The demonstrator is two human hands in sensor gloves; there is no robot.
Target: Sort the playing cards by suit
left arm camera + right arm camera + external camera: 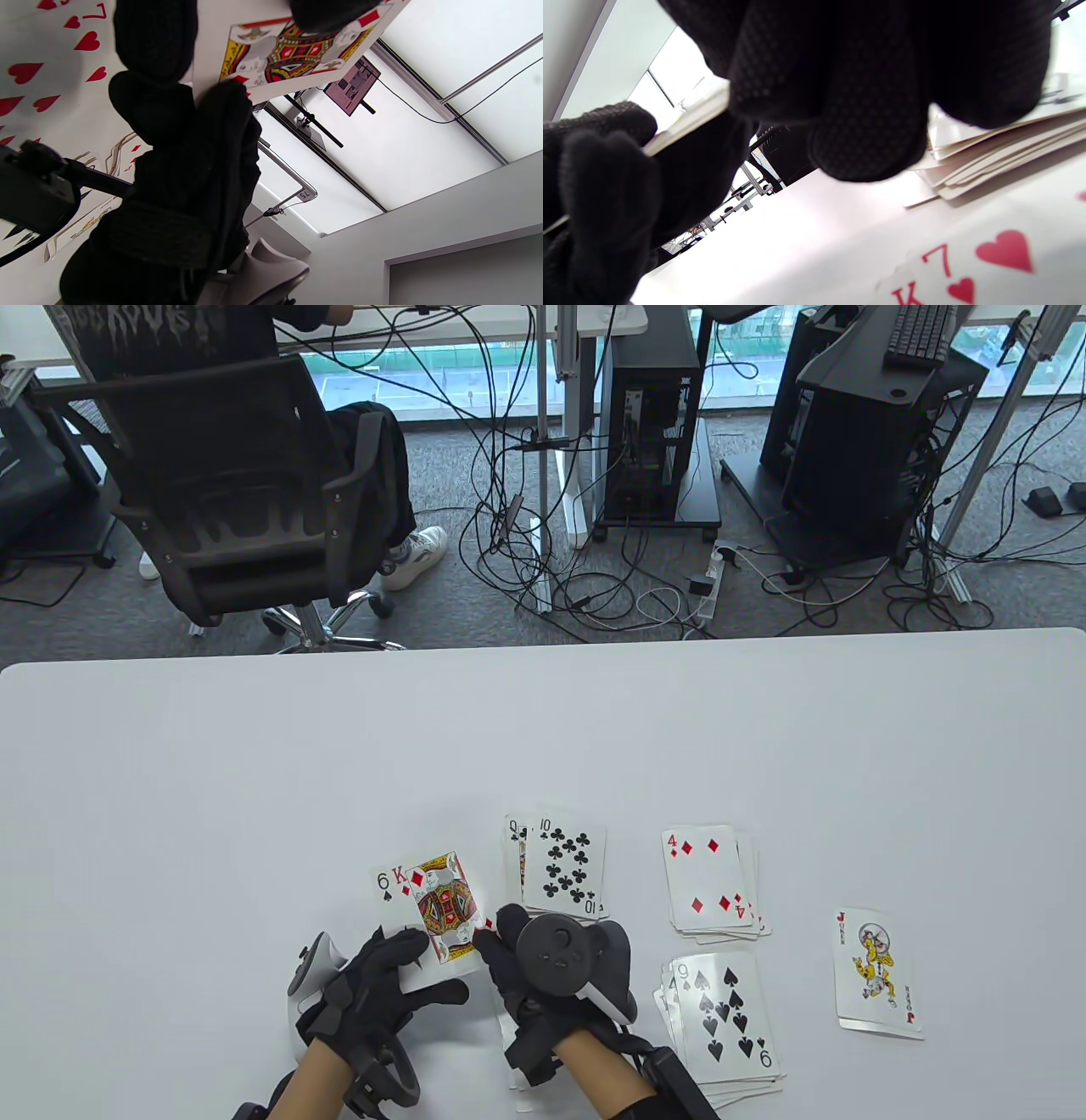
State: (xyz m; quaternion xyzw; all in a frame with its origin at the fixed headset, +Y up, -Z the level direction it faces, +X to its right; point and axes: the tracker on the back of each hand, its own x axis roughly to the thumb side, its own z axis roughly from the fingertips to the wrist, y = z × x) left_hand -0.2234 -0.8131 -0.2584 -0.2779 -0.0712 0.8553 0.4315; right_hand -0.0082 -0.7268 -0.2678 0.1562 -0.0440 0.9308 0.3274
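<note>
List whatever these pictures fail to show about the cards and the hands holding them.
- Hearts pile: in the table view, both hands cover it.
- Cards under the king of diamonds: only a 6 of spades corner shows.
- Card behind the 10 of clubs: only a Q corner shows.
- Right hand: its tracker hides the fingers' grip; the right wrist view is blurred.
- Left hand: fingers overlap the held cards.

Your hearts pile [967,271] hidden beneath both hands in the table view, six of spades [389,886] showing only its corner under the king of diamonds [443,904], queen [513,848] mostly covered by the ten of clubs [567,869], your forearms cut off at the bottom edge, right-wrist fingers [865,106] blurred.
</note>
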